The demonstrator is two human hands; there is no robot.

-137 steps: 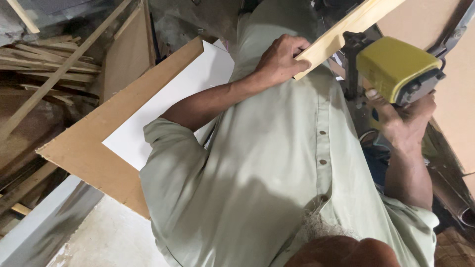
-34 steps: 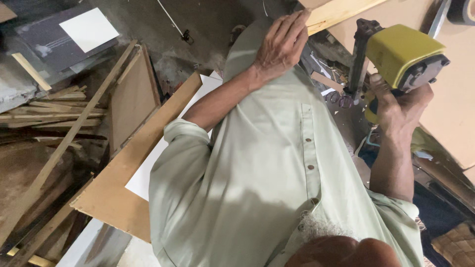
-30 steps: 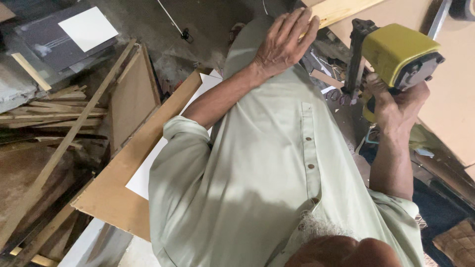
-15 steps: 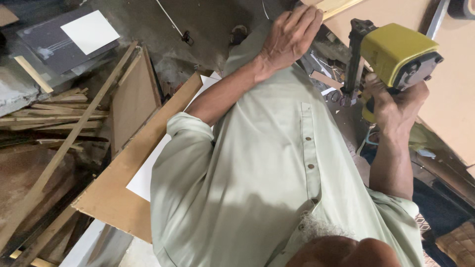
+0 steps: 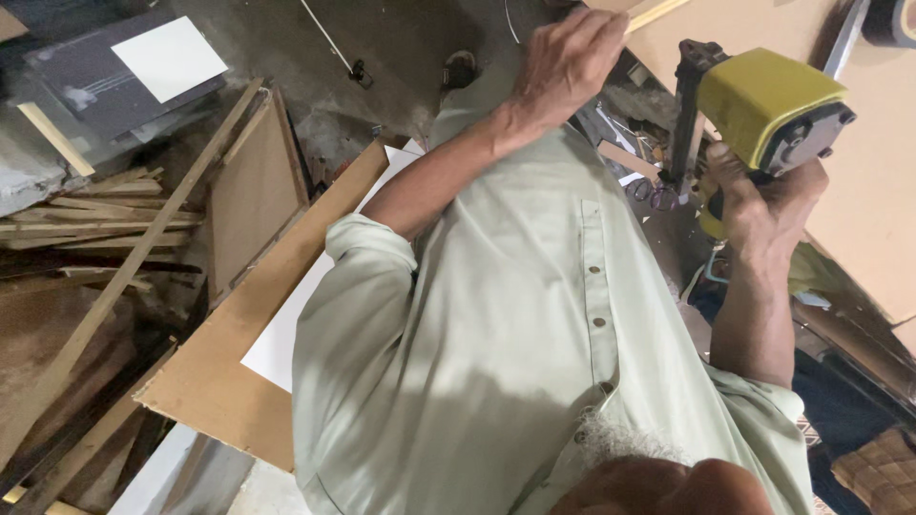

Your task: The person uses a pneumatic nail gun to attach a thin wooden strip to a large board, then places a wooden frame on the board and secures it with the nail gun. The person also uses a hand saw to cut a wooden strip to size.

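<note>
Gripping one yellow power tool (image 5: 768, 110), the right hand (image 5: 763, 205) has its fingers clamped round the tool's handle, below the yellow housing. Left hand (image 5: 563, 62) sits left of the tool, up near the frame's top edge, fingers curled shut on one thin pale wood strip (image 5: 654, 13); the strip runs up and right from the knuckles, above and left of the tool. One large tan board (image 5: 873, 205) lies behind and right of the tool. Well to the tool's left, on the floor: one brown board with a white sheet on it (image 5: 286, 334), one bundle of loose wood slats (image 5: 95, 215), and one dark panel carrying one white square (image 5: 170, 57). One pale green shirt (image 5: 496, 372) fills the foreground below the tool.
</note>
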